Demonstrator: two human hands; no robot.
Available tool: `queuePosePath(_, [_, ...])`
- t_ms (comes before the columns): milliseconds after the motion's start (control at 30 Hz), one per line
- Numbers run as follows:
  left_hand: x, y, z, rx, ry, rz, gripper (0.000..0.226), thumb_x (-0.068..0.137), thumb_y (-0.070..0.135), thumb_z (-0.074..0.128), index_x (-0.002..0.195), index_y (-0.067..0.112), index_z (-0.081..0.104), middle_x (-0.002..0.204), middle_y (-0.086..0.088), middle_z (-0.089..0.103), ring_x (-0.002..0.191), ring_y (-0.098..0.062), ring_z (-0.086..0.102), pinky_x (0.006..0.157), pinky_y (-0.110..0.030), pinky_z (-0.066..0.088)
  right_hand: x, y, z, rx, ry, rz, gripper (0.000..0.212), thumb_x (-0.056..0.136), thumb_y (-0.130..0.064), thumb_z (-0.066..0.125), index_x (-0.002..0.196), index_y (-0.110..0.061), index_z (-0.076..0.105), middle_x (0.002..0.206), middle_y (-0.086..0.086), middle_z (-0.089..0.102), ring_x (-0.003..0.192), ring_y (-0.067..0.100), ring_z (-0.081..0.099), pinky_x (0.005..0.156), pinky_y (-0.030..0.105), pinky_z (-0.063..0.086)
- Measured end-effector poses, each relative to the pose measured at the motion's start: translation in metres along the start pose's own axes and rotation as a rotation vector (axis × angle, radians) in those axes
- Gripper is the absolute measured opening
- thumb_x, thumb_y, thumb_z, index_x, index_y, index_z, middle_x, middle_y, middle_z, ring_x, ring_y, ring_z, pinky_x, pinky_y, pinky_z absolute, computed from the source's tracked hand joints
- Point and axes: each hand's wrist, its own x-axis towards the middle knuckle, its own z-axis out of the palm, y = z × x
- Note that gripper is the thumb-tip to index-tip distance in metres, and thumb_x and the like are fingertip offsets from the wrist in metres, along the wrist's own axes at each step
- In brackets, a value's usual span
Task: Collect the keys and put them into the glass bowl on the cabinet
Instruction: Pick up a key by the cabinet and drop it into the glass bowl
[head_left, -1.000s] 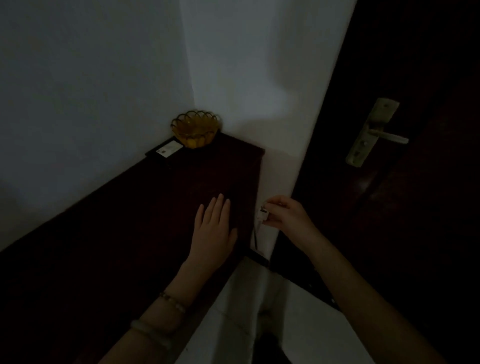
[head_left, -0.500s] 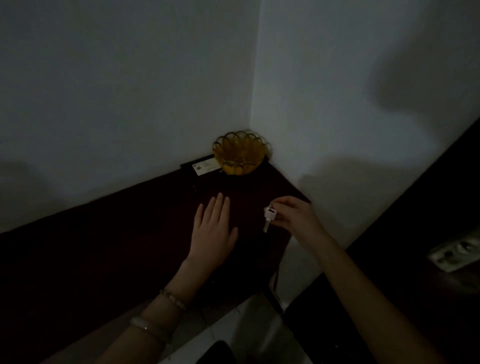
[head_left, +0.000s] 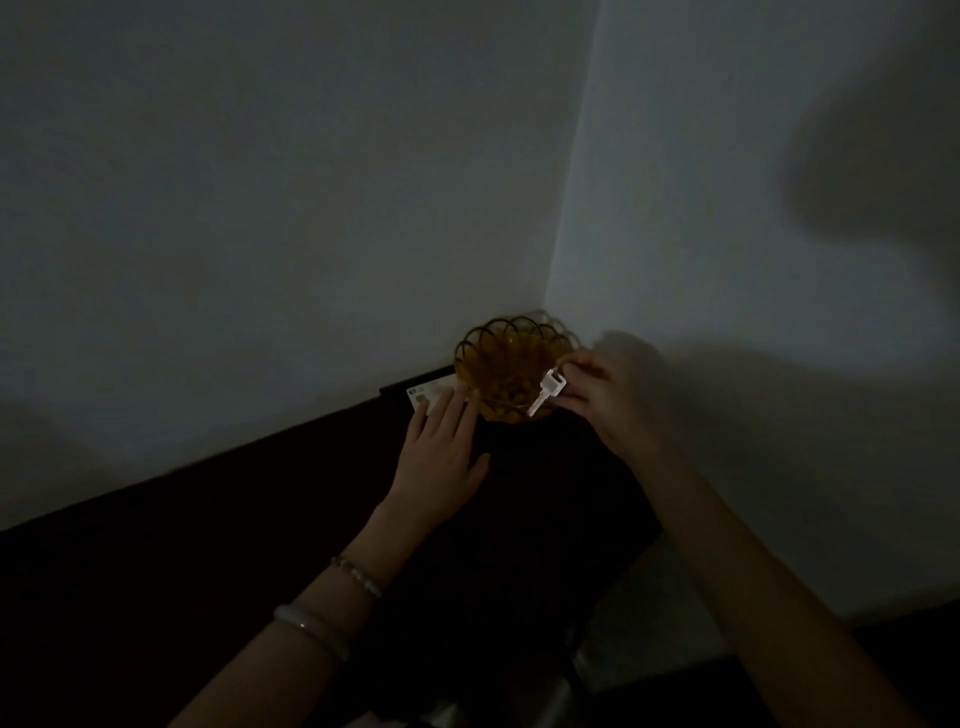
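Observation:
An amber glass bowl (head_left: 506, 364) with a scalloped rim stands in the far corner of the dark cabinet (head_left: 291, 525), against both walls. My right hand (head_left: 610, 397) pinches a silver key (head_left: 546, 393) by its head, and the blade hangs over the bowl's right rim. My left hand (head_left: 441, 457) lies flat on the cabinet top, fingers spread, fingertips at the bowl's left side and holding nothing.
A white card (head_left: 428, 397) on a dark flat object lies left of the bowl, partly under my left fingertips. White walls (head_left: 260, 208) meet in the corner behind the bowl. The cabinet's right edge drops to a pale floor (head_left: 644, 623). The room is dim.
My right hand has carried the key forward from the cabinet's right edge to the bowl's rim. My left hand slid forward along the top to the bowl. The view turned left off the door.

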Motion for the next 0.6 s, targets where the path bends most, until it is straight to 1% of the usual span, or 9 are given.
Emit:
queuePosePath(100, [0.015,-0.008,0.005,0.011,-0.021,0.112,0.073,0.089,0.041,0.047,0.146,0.01,0.013,0.155,-0.011,0.017,0.142,-0.024,0.012,0.115,-0.042,0.006,0.031,-0.006,0.006,-0.158,0.049,-0.039,0.013,0.091,0.003,0.045,0.092,0.004,0.058,0.092,0.017,0.058,0.09,0.028,0.06,0.083,0.042,0.053])
queuePosePath(167, [0.021,-0.012,0.008,0.002,-0.03,0.154,0.072,0.089,0.041,0.049,0.145,0.01,0.017,0.154,-0.011,0.02,0.141,-0.024,0.015,0.114,-0.041,0.005,0.049,-0.007,0.012,-0.236,0.039,-0.028,0.015,0.092,0.004,0.043,0.099,0.008,0.056,0.096,0.018,0.055,0.09,0.027,0.057,0.084,0.041,0.052])
queuePosePath(233, [0.025,-0.015,0.01,-0.01,-0.026,0.172,0.069,0.089,0.04,0.051,0.144,0.009,0.023,0.152,-0.012,0.025,0.14,-0.025,0.02,0.114,-0.043,0.009,0.065,-0.006,0.016,-0.281,-0.007,0.013,0.017,0.093,0.004,0.041,0.102,0.009,0.054,0.097,0.018,0.053,0.092,0.028,0.056,0.084,0.042,0.051])
queuePosePath(300, [0.028,-0.017,0.01,-0.026,-0.014,0.177,0.066,0.088,0.038,0.052,0.142,0.009,0.027,0.15,-0.013,0.029,0.139,-0.026,0.024,0.114,-0.045,0.013,0.08,-0.003,0.021,-0.338,-0.072,0.058,0.017,0.093,0.004,0.041,0.1,0.005,0.056,0.093,0.014,0.054,0.093,0.028,0.056,0.083,0.043,0.051])
queuePosePath(367, [0.029,-0.018,0.009,-0.049,0.0,0.17,0.063,0.088,0.035,0.054,0.141,0.009,0.031,0.149,-0.013,0.032,0.137,-0.026,0.028,0.113,-0.047,0.017,0.093,0.003,0.023,-0.422,-0.142,0.094,0.016,0.091,0.003,0.043,0.091,-0.001,0.059,0.086,0.011,0.055,0.091,0.026,0.057,0.077,0.041,0.053])
queuePosePath(467, [0.031,-0.018,0.009,-0.064,0.003,0.161,0.06,0.088,0.034,0.055,0.139,0.009,0.034,0.148,-0.013,0.034,0.137,-0.026,0.029,0.113,-0.047,0.019,0.11,0.016,0.024,-0.556,-0.251,0.147,0.017,0.088,0.001,0.047,0.084,-0.007,0.061,0.09,0.012,0.057,0.088,0.023,0.056,0.065,0.032,0.051])
queuePosePath(533, [0.032,-0.02,0.01,-0.057,-0.003,0.144,0.06,0.089,0.033,0.053,0.14,0.009,0.034,0.148,-0.013,0.033,0.137,-0.026,0.028,0.114,-0.047,0.018,0.119,0.023,0.026,-0.673,-0.31,0.167,0.018,0.088,-0.002,0.048,0.082,-0.011,0.063,0.088,0.006,0.058,0.086,0.02,0.056,0.056,0.024,0.048])
queuePosePath(600, [0.033,-0.021,0.011,-0.044,-0.015,0.124,0.061,0.089,0.034,0.052,0.141,0.01,0.031,0.15,-0.013,0.03,0.138,-0.026,0.025,0.114,-0.046,0.013,0.125,0.028,0.029,-0.779,-0.336,0.161,0.019,0.087,-0.004,0.049,0.081,-0.013,0.065,0.092,0.007,0.061,0.083,0.017,0.056,0.052,0.019,0.044])
